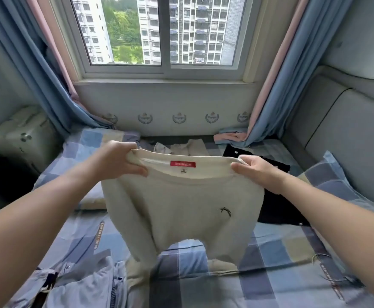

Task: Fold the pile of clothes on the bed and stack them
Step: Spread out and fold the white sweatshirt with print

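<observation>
Cream sweatshirt (181, 207) hangs in front of you above the bed (270, 252), held up by its collar edge with the front toward you and the lower hem drooping onto the checked blue sheet. Your left hand (117, 161) is clenched round the left end of the collar, fingers curled over bunched fabric. Your right hand (259, 172) grasps the right end, thumb on the near side and the other fingers behind the cloth. A red label (183, 164) sits inside the neck at the middle of the sweatshirt's top edge, and a small dark embroidered mark (225, 211) shows on the right of its chest. Just to the right of the sweatshirt, partly behind it, a black garment (277, 210) lies spread on the sheet. Beyond the sweatshirt's collar, a few pale beige clothes (188, 147) lie crumpled near the wall. Below and to the left of the sweatshirt, nearest you, a light blue zipped jacket (81, 283) is rumpled on the bed. Farther right of the sweatshirt, past the black garment, a checked pillow (337, 181) rests against the padded headboard. Above it all, beyond the sweatshirt, a window (164, 32) stands between blue and pink curtains (277, 90).
</observation>
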A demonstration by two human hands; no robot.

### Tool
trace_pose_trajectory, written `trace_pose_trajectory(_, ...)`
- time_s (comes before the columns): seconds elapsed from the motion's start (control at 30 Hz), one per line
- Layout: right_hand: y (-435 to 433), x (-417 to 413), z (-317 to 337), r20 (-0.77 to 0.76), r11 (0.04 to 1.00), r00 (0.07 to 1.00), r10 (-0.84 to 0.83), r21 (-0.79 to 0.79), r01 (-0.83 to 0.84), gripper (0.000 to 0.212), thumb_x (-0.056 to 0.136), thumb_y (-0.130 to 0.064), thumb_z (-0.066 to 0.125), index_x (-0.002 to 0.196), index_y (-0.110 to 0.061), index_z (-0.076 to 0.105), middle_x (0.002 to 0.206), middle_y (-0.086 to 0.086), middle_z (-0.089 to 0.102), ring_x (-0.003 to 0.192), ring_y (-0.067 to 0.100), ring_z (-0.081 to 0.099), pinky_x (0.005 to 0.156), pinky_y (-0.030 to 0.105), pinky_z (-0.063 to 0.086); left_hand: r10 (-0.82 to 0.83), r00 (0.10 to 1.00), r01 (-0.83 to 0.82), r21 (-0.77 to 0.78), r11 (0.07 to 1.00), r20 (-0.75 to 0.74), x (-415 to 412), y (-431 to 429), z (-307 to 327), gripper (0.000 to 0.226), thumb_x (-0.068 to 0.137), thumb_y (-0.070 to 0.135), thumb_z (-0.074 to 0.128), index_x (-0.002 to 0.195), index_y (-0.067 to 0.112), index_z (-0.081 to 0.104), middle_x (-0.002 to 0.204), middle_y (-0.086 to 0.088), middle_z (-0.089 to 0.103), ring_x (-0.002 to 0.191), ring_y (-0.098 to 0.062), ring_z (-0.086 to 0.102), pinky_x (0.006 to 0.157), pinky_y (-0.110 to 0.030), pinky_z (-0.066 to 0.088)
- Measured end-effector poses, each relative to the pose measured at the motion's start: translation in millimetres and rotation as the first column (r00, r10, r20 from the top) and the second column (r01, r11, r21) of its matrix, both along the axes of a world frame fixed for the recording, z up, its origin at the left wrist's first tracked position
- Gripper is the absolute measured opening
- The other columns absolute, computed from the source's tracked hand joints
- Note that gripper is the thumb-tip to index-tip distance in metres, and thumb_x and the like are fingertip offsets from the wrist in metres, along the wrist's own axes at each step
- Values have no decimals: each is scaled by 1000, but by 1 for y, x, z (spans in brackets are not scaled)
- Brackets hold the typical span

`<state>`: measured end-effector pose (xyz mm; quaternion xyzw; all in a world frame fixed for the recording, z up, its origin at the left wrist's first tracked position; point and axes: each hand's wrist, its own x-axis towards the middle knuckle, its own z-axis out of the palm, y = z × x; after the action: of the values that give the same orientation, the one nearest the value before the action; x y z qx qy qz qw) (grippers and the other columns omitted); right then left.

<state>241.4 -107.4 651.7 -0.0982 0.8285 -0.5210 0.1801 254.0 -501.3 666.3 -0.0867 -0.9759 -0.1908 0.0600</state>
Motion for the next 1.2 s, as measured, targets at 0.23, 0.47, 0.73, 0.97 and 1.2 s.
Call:
trace_pose_trajectory(0.23, 43, 20, 17, -215, 849, 961, 172, 527, -34, 18, 84, -23, 79, 73, -19, 65, 68, -7, 61, 67, 11, 54, 64, 30, 41, 86, 994, -89, -51, 995, -66, 37, 0, -18, 18, 86, 26, 77, 76, 19, 64, 69, 1, 58, 71, -30, 58, 65, -33, 43)
trace_pose_trajectory(0.47, 126, 89, -4, -450, 832, 893, -25, 485, 268, 19, 99, -22, 59, 82, -17, 66, 79, 0, 65, 82, 24, 60, 65, 35, 40, 328, 944, -312, 219, 924, -38, 125, 51, -39, 23, 98, 22, 62, 77, 12, 61, 72, -6, 60, 74, -32, 56, 61, -36, 35)
trace_pose_trajectory(0.73, 198, 178, -6, -611, 910, 786, -98, 264, 319, 13, 104, -23, 50, 103, -16, 61, 89, 4, 67, 83, 26, 59, 74, 40, 47, 404, 895, -319, 359, 877, -192, 241, 132, -24, 25, 102, 28, 57, 87, 7, 54, 66, 0, 52, 66, -21, 48, 66, -34, 31)
trace_pose_trajectory(0.97, 223, 180, 15, -803, 830, 596, 13, 340, 441, 24, 105, -30, 46, 105, -12, 62, 100, 5, 65, 89, 31, 61, 70, 36, 40, 353, 878, -235, 351, 906, -322, 252, 149, -1, 35, 99, 42, 59, 83, 11, 56, 67, -3, 56, 68, -29, 50, 70, -43, 43)
trace_pose_trajectory(1.2, 214, 118, 15, -888, 758, 426, 174, 397, 518, 35, 105, -42, 45, 105, -15, 68, 91, 4, 60, 67, 36, 62, 55, 40, 52, 310, 895, -221, 285, 933, -321, 192, 131, -7, 33, 99, 46, 58, 89, 15, 65, 76, -3, 65, 77, -29, 58, 73, -42, 46)
